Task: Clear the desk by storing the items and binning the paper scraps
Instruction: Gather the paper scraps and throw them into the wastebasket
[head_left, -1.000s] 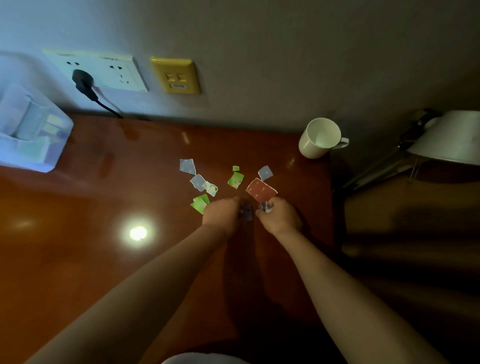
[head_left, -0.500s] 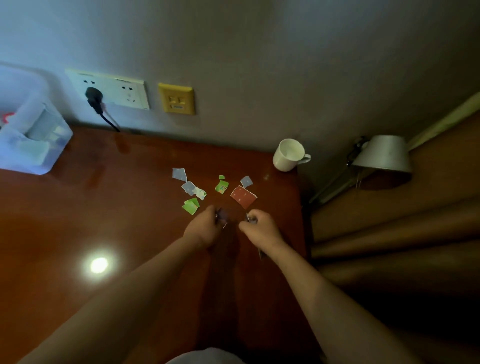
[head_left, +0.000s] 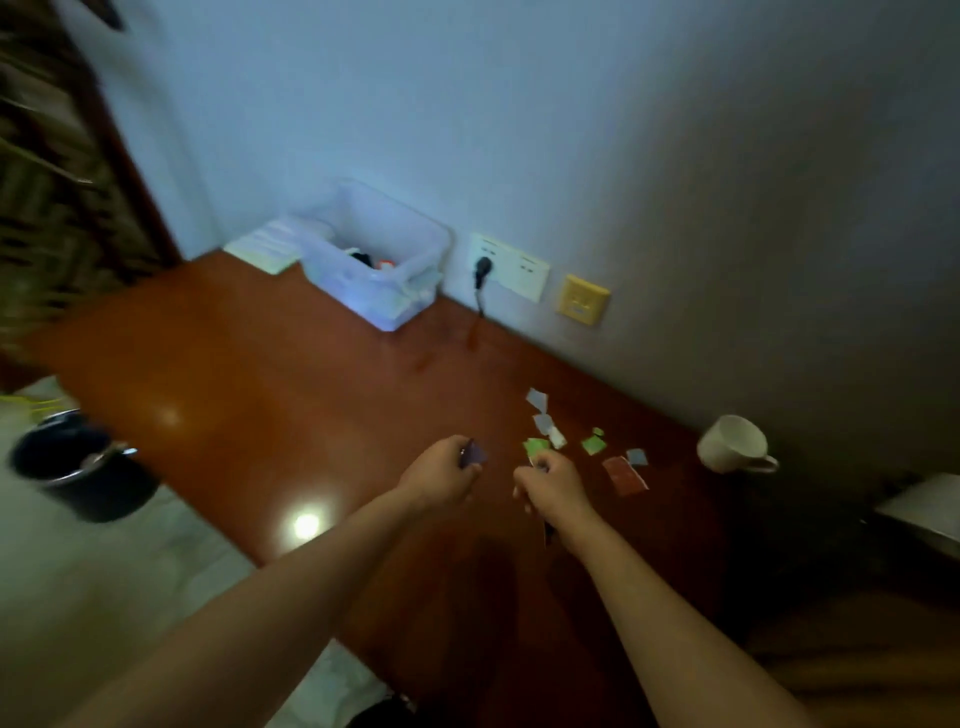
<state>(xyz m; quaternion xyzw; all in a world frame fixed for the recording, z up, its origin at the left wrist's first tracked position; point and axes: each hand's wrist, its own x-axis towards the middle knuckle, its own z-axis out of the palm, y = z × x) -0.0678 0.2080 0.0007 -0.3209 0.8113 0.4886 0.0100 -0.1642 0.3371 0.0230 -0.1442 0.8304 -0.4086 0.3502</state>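
Pinching a purple paper scrap (head_left: 475, 454) in the left grip (head_left: 441, 475), left of the white mug (head_left: 732, 441); curling the right grip (head_left: 553, 483), whether holding anything impossible to tell. Judging the scrap feather-light and limp, favouring edge pinches.

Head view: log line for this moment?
left hand: pinches purple scrap | right hand: curled, contents unclear | other scraps: on desk

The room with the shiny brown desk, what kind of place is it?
Probably a study corner in a home or hotel room: a polished wooden desk, wall sockets just above its back edge, and a dark bin down beside it.
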